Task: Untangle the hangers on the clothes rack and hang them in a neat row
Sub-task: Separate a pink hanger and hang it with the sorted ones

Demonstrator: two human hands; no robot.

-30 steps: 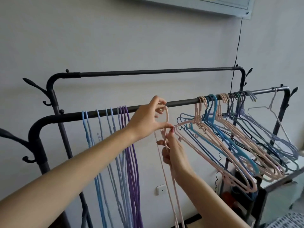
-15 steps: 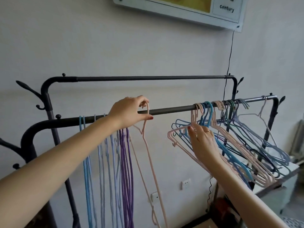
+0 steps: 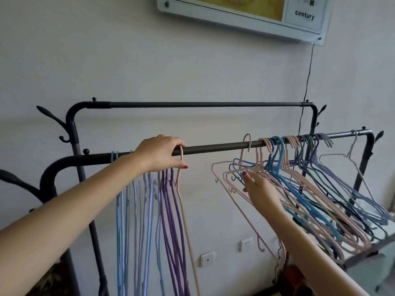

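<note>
Since the earlier frames the left hand point(image 3: 159, 153) has carried the pink hanger point(image 3: 183, 190) leftward along the front rail point(image 3: 213, 148) to the sorted group, and the right hand point(image 3: 259, 188) has dropped from the hooks to the lower wires of the tangle. The camera has also tilted up, so more of the wall board point(image 3: 241, 16) shows at the top of the frame.

The left hand now rests on the rail left of centre, its thumb and fingers closed on the neck of the pink hanger, whose hook sits over the rail. This hanger hangs edge-on, just right of the purple hangers point(image 3: 171, 221), with the blue hangers point(image 3: 125, 210) further left; all of these hang straight down in a row.

The right hand lies in the centre-right of the frame, fingers loosely spread and touching the pink wires of the tangled hangers point(image 3: 310, 189); whether it grips any wire cannot be told. That bunch crowds the right part of the rail and fans toward the lower right. 1 pale wire hanger point(image 3: 350, 161) hangs apart at the far right end. The rack's rear rail point(image 3: 203, 104) is bare.
</note>
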